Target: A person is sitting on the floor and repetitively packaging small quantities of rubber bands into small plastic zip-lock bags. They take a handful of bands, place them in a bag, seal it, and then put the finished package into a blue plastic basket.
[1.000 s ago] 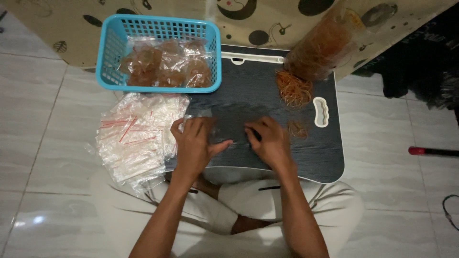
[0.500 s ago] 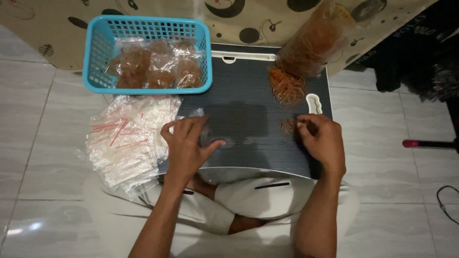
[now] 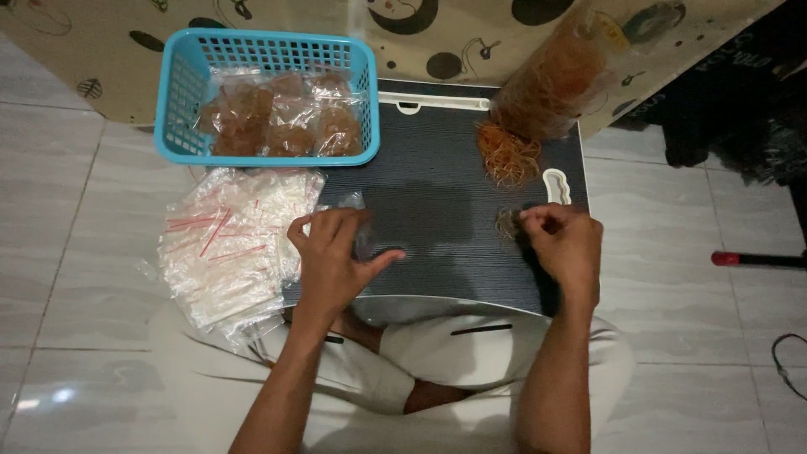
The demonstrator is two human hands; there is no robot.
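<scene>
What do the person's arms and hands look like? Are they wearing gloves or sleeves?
No gloves and no sleeves. Both forearms are bare up to the picture's edge. The left hand and right hand are bare too, with no rings, watch or bracelets that I can see. Light-coloured trousers cover the crossed legs.

A home floor used as a workspace: pale floor tiles (image 3: 92, 193), a patterned fabric cloth (image 3: 437, 38) beyond the hands, and a low dark lap table (image 3: 437, 210) over crossed legs.
</scene>
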